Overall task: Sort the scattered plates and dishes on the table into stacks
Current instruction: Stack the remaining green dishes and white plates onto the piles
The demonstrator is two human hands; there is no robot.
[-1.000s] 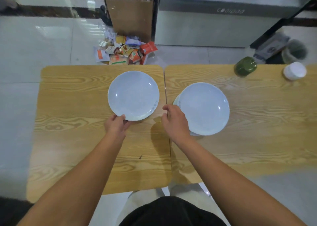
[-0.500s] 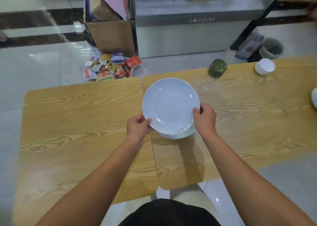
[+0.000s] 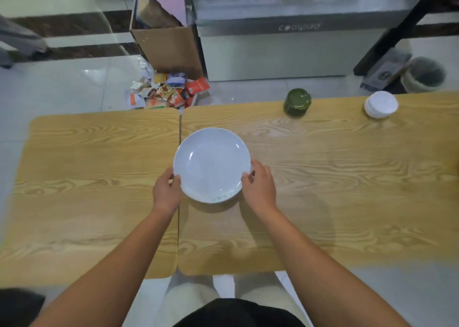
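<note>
A stack of pale blue round plates [image 3: 211, 164] sits on the right wooden table [image 3: 335, 177], just right of the seam between the two tables. Only the top plate shows; those beneath are hidden. My left hand [image 3: 166, 192] grips the stack's lower left rim, thumb on the edge. My right hand [image 3: 259, 186] holds the lower right rim. A small stack of white dishes [image 3: 380, 104] stands at the far right of the table's back edge.
A dark green jar [image 3: 297, 102] stands at the back edge of the right table. The left table [image 3: 87, 177] is bare wood. On the floor behind are a cardboard box [image 3: 169, 46], scattered snack wrappers [image 3: 169, 94] and a grey bin [image 3: 424, 75].
The left plate was lifted across the seam and set on top of the right plate. Both hands now hold the stack at its near rim. The camera view tilted up and right.
</note>
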